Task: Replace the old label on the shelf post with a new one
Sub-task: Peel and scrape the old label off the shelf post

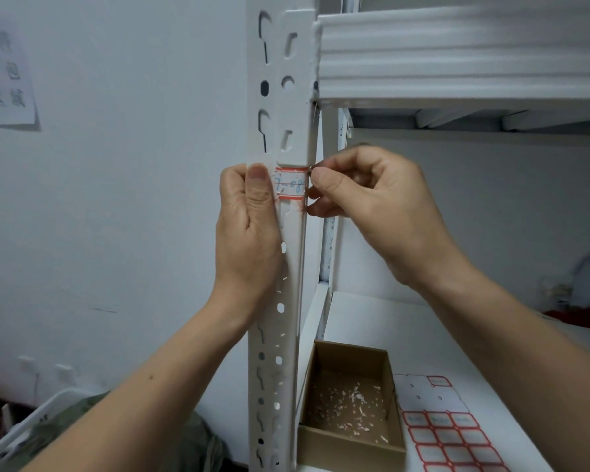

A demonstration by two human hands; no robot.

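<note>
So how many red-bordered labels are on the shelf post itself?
1. The label is on the shelf post, between the left hand and the right hand, which pinches its right edge. Another could be hidden under the left hand.

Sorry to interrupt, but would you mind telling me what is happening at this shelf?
A person is working on a red-bordered label stuck on the white shelf post. The left hand holds the post with its thumb beside the label, while the right hand pinches the label's right edge, apparently to peel it. On the shelf below sit a cardboard box of paper scraps and a sheet of labels.
</note>
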